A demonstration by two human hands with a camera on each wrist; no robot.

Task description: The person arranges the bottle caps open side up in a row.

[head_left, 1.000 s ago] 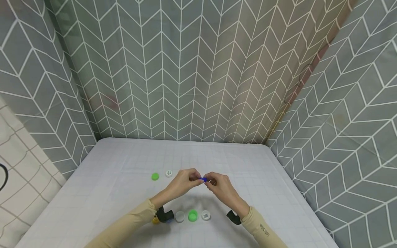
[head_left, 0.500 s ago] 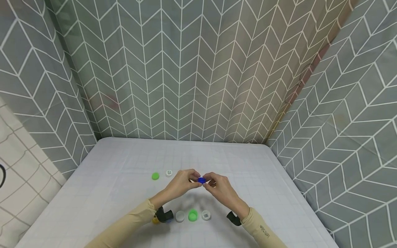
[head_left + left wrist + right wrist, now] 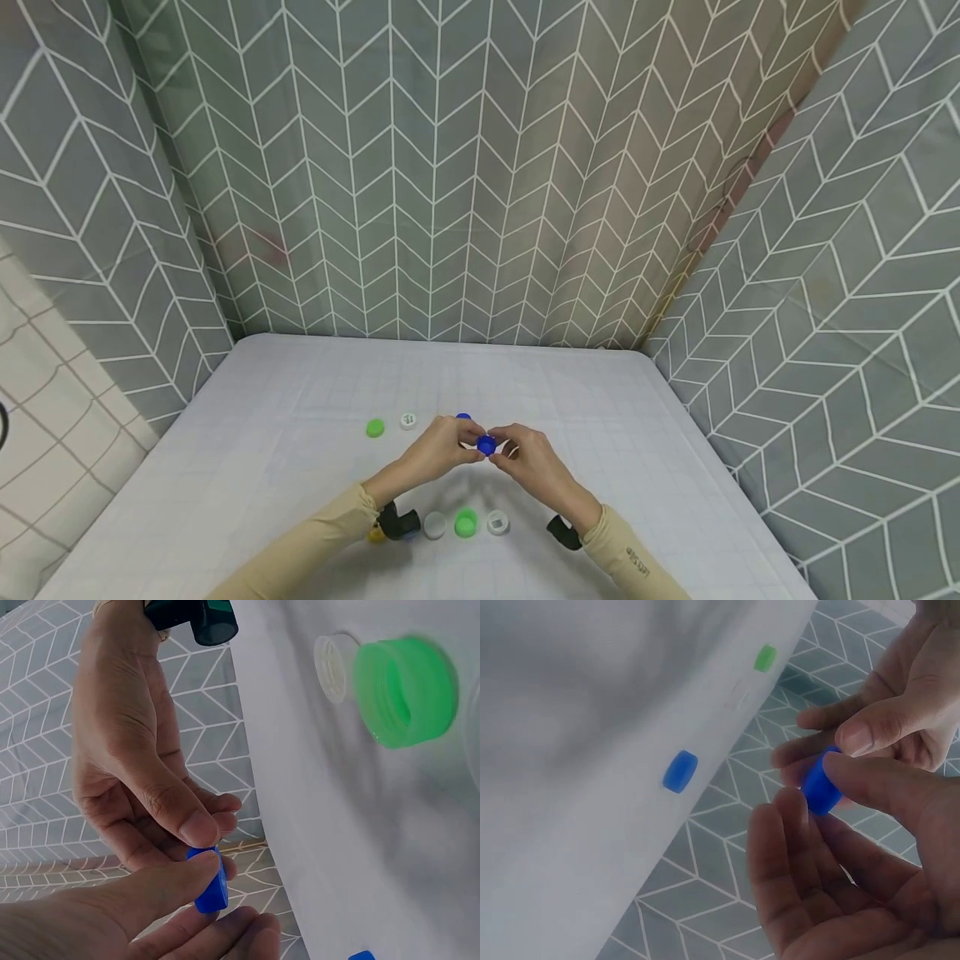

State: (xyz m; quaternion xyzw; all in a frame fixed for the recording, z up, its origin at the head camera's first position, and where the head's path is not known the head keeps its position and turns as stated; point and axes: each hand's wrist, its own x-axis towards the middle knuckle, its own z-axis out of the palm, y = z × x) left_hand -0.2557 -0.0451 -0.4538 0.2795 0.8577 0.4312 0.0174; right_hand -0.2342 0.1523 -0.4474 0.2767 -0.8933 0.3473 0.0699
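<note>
A small blue bottle cap (image 3: 487,445) is held up above the table between both hands, its hollow side turned toward the head camera. My left hand (image 3: 437,448) pinches one edge between thumb and fingers. On the opposite edge, my right hand (image 3: 538,460) pinches it the same way. The right wrist view shows both thumbs on the cap's rim (image 3: 823,784). A second blue cap (image 3: 680,772) lies on the table beyond the hands, partly hidden by left fingers in the head view.
A green cap (image 3: 375,427) and a white cap (image 3: 408,421) lie at the back left. Nearer the front stand a white lid (image 3: 435,525), a green ring-shaped cap (image 3: 466,523) and a white cap (image 3: 498,522). A yellow piece (image 3: 377,533) is partly behind the left wrist camera.
The held blue cap has turned from edge-on to showing its hollow side. Both hands have come slightly lower and nearer, and the second blue cap now shows behind the left fingers.
</note>
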